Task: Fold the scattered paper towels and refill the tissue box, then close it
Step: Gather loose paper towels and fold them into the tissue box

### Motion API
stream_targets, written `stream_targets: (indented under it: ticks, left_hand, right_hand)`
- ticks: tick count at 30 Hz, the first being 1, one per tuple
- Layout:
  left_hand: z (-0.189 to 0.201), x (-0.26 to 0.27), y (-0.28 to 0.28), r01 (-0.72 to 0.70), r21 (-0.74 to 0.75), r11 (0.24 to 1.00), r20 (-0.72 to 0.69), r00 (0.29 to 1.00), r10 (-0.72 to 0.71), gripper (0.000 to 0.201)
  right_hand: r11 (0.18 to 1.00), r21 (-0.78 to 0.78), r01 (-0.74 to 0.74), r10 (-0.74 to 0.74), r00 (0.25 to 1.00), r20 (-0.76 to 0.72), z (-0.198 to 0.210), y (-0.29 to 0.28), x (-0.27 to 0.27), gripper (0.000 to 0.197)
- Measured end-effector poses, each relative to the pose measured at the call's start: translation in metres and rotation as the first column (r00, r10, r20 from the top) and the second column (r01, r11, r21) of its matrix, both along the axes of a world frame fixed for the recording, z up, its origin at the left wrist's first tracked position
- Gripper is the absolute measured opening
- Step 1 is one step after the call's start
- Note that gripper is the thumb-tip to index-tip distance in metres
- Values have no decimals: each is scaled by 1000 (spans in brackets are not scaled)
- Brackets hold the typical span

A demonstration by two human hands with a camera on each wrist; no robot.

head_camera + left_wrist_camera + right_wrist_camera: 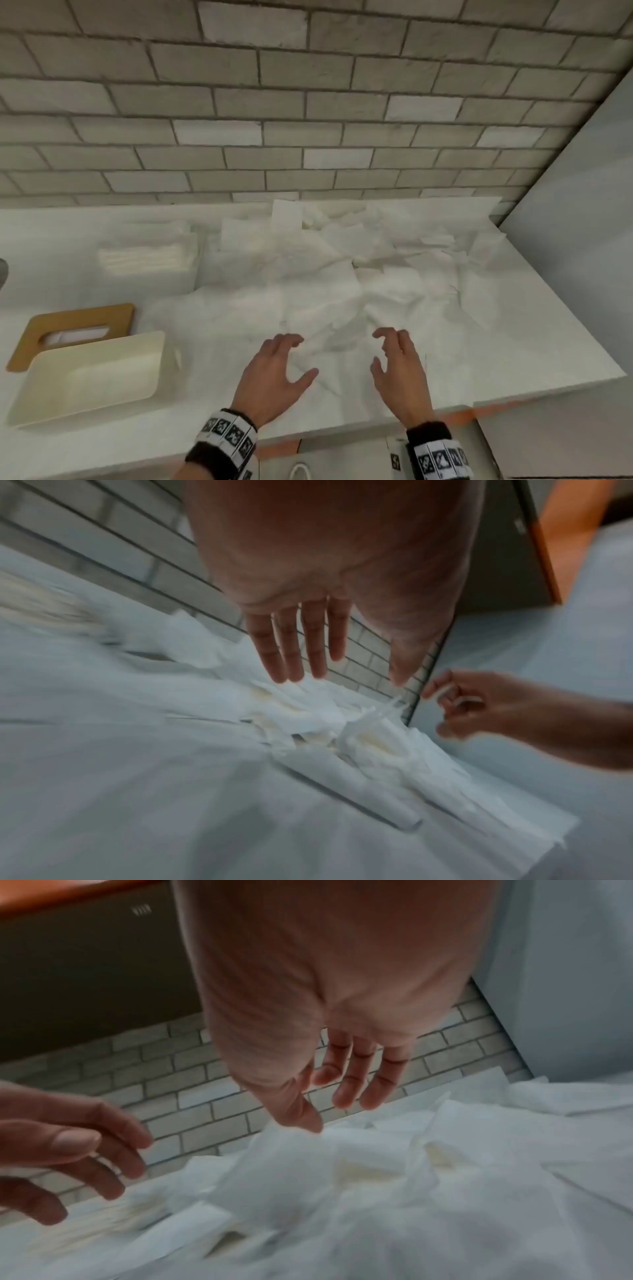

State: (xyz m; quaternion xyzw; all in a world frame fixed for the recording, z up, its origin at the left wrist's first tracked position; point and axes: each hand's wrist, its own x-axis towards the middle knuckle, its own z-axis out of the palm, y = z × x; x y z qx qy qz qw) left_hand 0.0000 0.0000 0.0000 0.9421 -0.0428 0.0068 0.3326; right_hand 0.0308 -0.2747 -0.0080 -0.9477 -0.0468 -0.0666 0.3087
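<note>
Paper towels [325, 284] just beyond both empty hands

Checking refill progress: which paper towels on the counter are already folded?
The neat stack at the far left, against the wall beyond the tissue box. The loose pile ahead of both hands is crumpled.

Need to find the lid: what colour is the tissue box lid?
Brown, wood-like, with a slot; the lid lies behind the cream box. Head view.
</note>
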Motion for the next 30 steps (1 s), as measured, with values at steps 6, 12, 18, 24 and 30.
stream_targets:
  ticks: [6, 12, 18, 24, 30]
  left_hand:
    - [-23, 77, -73, 163, 183, 970, -94, 985, -148, 83]
    - [-27, 104, -69, 118, 107, 987, -42, 993, -114, 25]
    - [35, 107, -4, -153, -251, 956, -30, 988, 151, 12]
    - [95, 65, 111, -395, -348, 850, -19, 909, 415, 18]
    - [97, -16, 224, -659, -287, 695, -64, 737, 673, 14]
  right_hand:
    - [907, -394, -148, 101, 985, -139, 22, -30, 105, 81]
    - [649, -543, -533, 338, 842, -421, 39, -27, 174, 62]
    - [706, -479, -522, 361, 847, -390, 64, -22, 203, 42]
    - [840, -256, -478, 414, 870, -266, 87, 41, 180, 38]
    - [901, 154, -406, 428, 890, -156, 83, 123, 131, 19]
